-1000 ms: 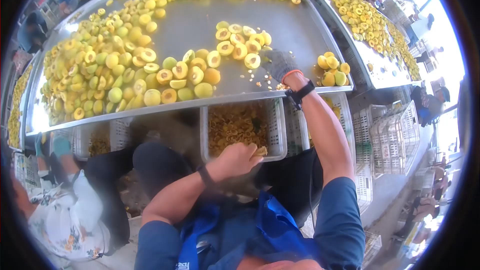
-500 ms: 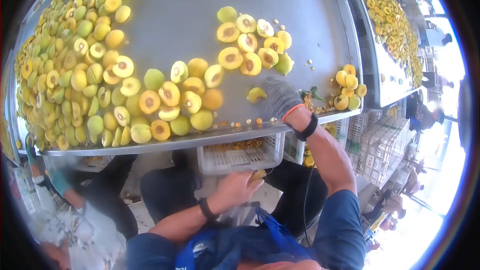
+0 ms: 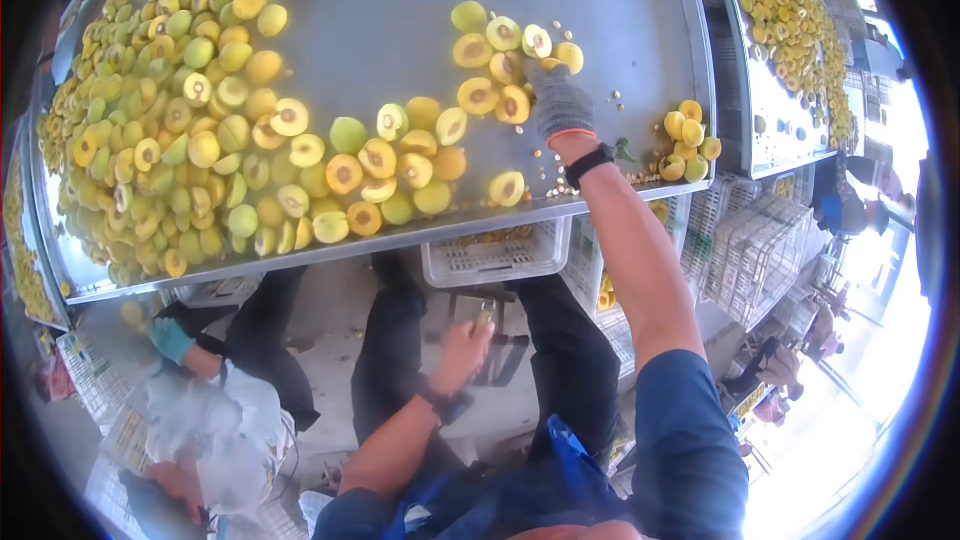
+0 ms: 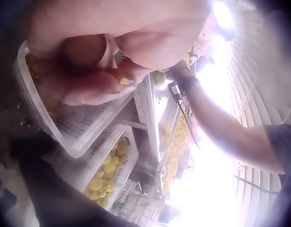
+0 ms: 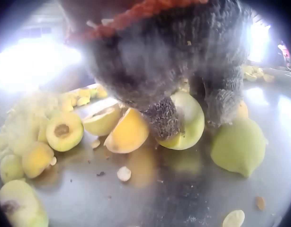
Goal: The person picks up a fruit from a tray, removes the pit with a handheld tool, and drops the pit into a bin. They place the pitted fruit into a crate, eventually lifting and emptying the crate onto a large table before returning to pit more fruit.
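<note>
Half a second ago we saw the right hand (image 3: 560, 102) low on the bench (image 3: 360, 30), beside a cut piece; now it has moved up to the cluster (image 3: 505, 68), and a loose half (image 3: 507, 188) lies apart near the front rim. To us that suggests the work has passed from that piece to another. In the right wrist view, the gloved grip is closed around a half (image 5: 192, 118), which sits low at the bench surface among other fruit. The left hand (image 3: 462, 355), below the rim, pinches a small object (image 3: 486, 314) we cannot identify.
</note>
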A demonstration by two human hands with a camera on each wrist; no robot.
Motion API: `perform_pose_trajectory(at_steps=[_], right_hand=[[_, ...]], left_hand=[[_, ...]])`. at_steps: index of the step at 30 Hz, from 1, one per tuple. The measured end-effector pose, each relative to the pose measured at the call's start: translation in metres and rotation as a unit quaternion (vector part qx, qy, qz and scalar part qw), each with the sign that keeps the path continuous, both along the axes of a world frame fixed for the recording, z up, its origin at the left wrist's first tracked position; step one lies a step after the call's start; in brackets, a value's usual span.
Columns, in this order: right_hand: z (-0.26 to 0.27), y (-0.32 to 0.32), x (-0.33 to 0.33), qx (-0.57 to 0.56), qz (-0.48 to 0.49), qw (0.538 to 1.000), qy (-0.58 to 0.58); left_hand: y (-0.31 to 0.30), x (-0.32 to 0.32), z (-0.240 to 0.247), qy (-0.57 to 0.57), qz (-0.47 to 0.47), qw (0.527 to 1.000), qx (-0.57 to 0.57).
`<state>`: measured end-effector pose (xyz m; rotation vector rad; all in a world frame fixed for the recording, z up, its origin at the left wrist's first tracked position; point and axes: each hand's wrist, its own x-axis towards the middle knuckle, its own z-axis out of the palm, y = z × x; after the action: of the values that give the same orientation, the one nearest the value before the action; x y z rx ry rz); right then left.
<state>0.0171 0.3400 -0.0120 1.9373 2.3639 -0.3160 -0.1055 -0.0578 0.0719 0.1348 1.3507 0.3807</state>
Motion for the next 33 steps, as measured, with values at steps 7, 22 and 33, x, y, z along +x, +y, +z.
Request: perform_pose_trajectory(at_steps=[7, 22, 33], right_hand=[[0.060, -0.062, 0.012, -0.071, -0.128, 0.977, 0.152], [0.226, -0.431, 0.021, -0.189, -0.474, 0.696, 0.506], [0.233, -0.511, 0.060, -0.266, -0.431, 0.733, 0.454]], left_hand=[[0.005, -0.064, 0.075, 0.036, 0.024, 0.998, 0.049], [0.026, -0.115, 0.231, -0.034, -0.094, 0.987, 0.127], [-0.032, -0.046, 0.293, -0.007, -0.214, 0.970, 0.113]])
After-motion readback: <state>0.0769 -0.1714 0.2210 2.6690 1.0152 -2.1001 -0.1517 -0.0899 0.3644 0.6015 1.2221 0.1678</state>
